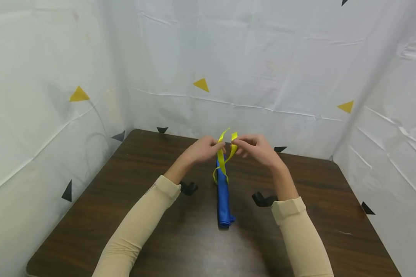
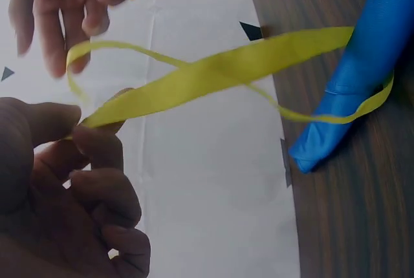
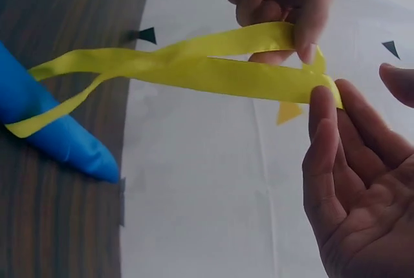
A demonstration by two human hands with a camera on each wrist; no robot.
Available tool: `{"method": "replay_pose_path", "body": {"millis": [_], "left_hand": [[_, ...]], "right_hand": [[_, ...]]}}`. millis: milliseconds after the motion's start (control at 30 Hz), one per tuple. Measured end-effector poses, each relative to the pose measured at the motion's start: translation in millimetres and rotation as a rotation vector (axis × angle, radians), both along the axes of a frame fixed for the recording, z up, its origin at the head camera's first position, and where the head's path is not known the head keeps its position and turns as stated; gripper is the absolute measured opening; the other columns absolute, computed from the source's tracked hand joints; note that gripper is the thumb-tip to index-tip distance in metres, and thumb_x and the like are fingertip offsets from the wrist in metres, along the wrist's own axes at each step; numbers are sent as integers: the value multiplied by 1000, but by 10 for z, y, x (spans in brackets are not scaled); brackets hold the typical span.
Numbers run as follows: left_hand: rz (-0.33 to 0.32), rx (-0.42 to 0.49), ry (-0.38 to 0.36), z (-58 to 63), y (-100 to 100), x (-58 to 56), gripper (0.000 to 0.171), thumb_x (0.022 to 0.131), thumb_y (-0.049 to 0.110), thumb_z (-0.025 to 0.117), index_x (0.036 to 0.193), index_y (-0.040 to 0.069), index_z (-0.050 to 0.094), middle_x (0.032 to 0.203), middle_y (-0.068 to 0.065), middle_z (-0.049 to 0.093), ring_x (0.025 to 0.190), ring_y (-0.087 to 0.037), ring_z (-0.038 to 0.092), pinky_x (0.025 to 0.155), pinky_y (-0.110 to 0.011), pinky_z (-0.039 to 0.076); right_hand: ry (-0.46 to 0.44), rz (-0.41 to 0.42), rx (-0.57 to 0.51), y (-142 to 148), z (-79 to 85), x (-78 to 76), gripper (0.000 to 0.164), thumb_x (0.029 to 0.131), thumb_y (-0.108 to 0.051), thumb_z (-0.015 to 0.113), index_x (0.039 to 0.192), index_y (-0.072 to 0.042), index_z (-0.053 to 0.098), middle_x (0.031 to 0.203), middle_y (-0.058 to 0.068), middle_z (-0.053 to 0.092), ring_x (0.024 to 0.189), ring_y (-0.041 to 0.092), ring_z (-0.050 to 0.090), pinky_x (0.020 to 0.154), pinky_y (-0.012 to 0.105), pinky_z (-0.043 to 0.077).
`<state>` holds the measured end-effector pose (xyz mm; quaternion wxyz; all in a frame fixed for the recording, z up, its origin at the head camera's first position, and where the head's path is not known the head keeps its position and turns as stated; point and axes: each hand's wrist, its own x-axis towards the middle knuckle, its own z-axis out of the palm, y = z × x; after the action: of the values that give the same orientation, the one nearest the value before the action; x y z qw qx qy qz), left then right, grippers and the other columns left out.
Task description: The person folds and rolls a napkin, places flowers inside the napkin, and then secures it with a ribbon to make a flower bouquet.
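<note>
A rolled blue cloth-like bundle (image 1: 223, 200) lies lengthwise on the table, smooth and shiny. Around its far part passes a yellow ribbon (image 1: 221, 159), whose two lengths cross above the bundle and rise to the hands. My left hand (image 1: 204, 149) pinches one length between thumb and fingertips, as the left wrist view shows up close. On the other side, my right hand (image 1: 258, 149) holds the second length near its end; in the right wrist view the ribbon (image 3: 259, 81) runs between the fingers, with the thumb apart.
The brown wood-grain table (image 1: 180, 246) meets white sheeting (image 1: 249, 57) at the back and sides. Yellow and black triangles mark the sheeting. Black strap-like pieces (image 1: 263, 200) show beside both wrists.
</note>
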<state>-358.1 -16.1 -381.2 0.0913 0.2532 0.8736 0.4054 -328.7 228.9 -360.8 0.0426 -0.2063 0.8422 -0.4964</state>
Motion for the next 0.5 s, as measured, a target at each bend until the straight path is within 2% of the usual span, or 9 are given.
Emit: {"method": "replay_pose_path", "body": {"millis": [100,200,367,500], "left_hand": [[19,21,-25,-5,-15,-35,43,116,33,49,116,6,82,69,0,51,60,-15,37,58,-28,33],[36,42,-37,-3,-30,-74,42,115,31,50,114,4,82,73,0,57,61,-14,39,59,-27,33],[63,39,-30,-15,-42,-125,42,114,31,52,104,2,82,68,0,54,57,-12,35,57,-26,31],[67,45,-39,-42,-44,-150,43,113,29,52,98,0,81,61,2,47,55,-12,33,55,-26,28]], "right_hand": [[-12,29,-11,57,-35,83,43,112,-33,60,138,0,70,128,19,75,101,16,77,89,36,64],[-21,67,-26,85,-44,198,41,112,-31,59,139,-2,70,135,20,73,109,19,78,92,37,64],[-51,149,-41,62,-57,405,37,112,-29,60,140,-5,70,140,16,71,123,32,73,100,44,61],[-104,207,-19,-13,-95,548,37,111,-33,62,139,-11,71,141,10,72,127,28,72,107,49,58]]}}
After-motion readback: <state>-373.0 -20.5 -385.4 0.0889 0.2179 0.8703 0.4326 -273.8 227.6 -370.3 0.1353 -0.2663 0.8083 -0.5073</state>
